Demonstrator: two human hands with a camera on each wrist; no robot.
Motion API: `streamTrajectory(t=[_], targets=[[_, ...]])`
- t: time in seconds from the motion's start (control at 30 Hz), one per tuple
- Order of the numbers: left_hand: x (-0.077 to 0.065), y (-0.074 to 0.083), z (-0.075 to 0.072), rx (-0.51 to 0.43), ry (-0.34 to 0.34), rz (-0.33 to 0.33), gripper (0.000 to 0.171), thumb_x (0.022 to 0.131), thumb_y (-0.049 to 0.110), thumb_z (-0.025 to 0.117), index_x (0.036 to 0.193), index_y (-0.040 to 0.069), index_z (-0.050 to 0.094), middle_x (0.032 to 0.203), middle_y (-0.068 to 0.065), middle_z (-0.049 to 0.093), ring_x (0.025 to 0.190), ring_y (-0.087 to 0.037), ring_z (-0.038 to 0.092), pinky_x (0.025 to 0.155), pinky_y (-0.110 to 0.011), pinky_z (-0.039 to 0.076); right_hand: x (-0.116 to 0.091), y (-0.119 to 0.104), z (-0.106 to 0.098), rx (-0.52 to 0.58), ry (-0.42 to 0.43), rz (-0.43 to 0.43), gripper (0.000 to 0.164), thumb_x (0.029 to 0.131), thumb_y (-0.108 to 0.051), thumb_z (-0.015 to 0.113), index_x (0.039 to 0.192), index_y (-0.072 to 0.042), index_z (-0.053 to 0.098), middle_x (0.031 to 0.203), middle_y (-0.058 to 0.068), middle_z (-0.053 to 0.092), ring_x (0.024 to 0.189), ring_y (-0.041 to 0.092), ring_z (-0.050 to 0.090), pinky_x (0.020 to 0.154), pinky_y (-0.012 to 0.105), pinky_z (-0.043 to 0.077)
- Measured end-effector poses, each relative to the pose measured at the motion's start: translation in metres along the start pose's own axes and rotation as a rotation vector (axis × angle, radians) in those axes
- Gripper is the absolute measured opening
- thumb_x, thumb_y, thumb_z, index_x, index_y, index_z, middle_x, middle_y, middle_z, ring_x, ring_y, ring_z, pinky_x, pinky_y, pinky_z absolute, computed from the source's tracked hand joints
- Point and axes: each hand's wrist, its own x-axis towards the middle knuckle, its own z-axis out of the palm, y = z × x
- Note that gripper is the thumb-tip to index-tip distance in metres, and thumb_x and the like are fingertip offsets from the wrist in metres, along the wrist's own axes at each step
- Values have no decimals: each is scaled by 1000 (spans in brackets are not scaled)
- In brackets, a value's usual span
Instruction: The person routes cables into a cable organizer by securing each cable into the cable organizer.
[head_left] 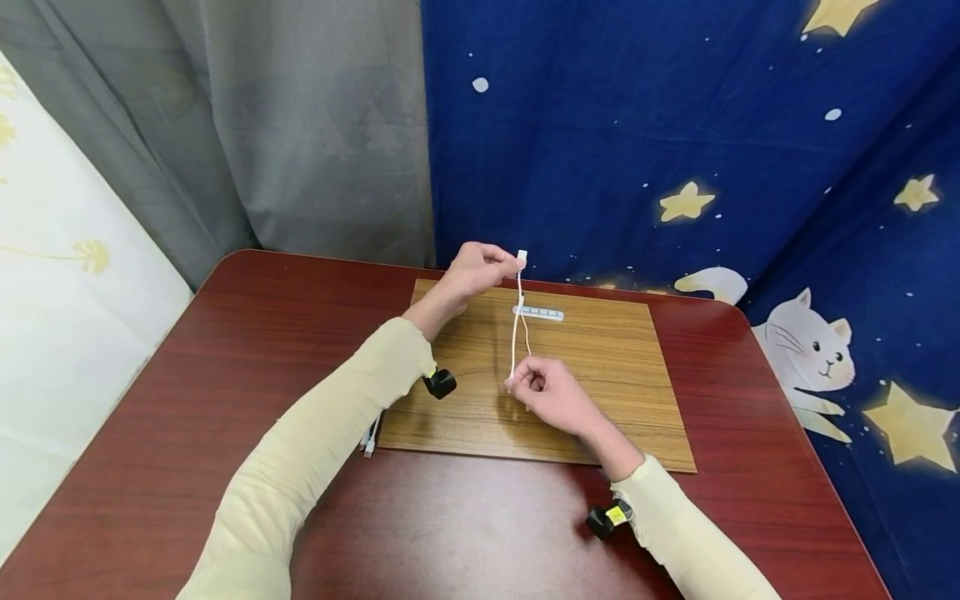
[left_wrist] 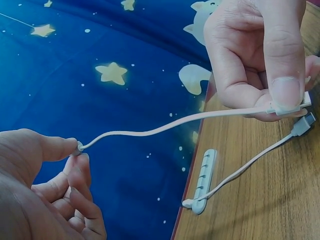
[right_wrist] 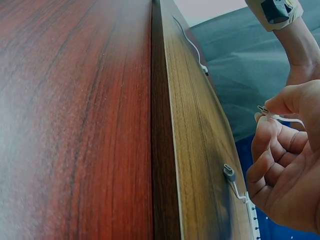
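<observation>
A thin white charging cable [left_wrist: 170,125] stretches between both hands. My left hand [head_left: 478,268], over the far edge of the wooden board [head_left: 615,375], pinches its white plug [head_left: 522,255] between thumb and fingers. Lower down and nearer, my right hand [head_left: 553,395] pinches the cable's other plug [right_wrist: 263,110], its metal tip sticking out past the thumb. Behind the cable, a pale slotted cable holder [head_left: 542,313] lies on the board. One end slot carries a second white cable [left_wrist: 250,162], whose grey-white plug [left_wrist: 302,125] lies over the board near my right hand.
Further cable plugs [head_left: 369,443] lie by the board's left edge on the red-brown table [head_left: 465,517]. A grey curtain [head_left: 322,125] and a blue star-patterned curtain [head_left: 600,125] hang right behind the table's far edge.
</observation>
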Motion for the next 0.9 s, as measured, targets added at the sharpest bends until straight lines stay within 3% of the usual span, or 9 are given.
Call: streamTrajectory(t=[0.2, 0.37, 0.9], targets=[[2, -1, 2, -12, -11, -1, 22, 95, 21, 71, 104, 1, 76, 104, -7, 67, 100, -26, 58, 85, -35, 45, -1, 3, -1, -4, 5, -6, 11, 93, -6, 71, 83, -7, 65, 70, -1, 59, 56, 12, 52, 50, 23, 38], [3, -1, 4, -25, -12, 10, 19, 95, 19, 71, 101, 1, 76, 101, -8, 68, 96, -25, 58, 82, -33, 44, -1, 6, -2, -30, 7, -11, 12, 93, -8, 72, 83, -10, 66, 71, -2, 60, 56, 12, 52, 50, 23, 39], [6, -4, 5, -5, -1, -23, 22, 96, 21, 72, 103, 1, 76, 100, -7, 66, 92, -22, 54, 77, -32, 40, -1, 7, -2, -14, 6, -1, 11, 93, -6, 72, 84, -6, 67, 71, -1, 59, 56, 12, 51, 49, 22, 38]])
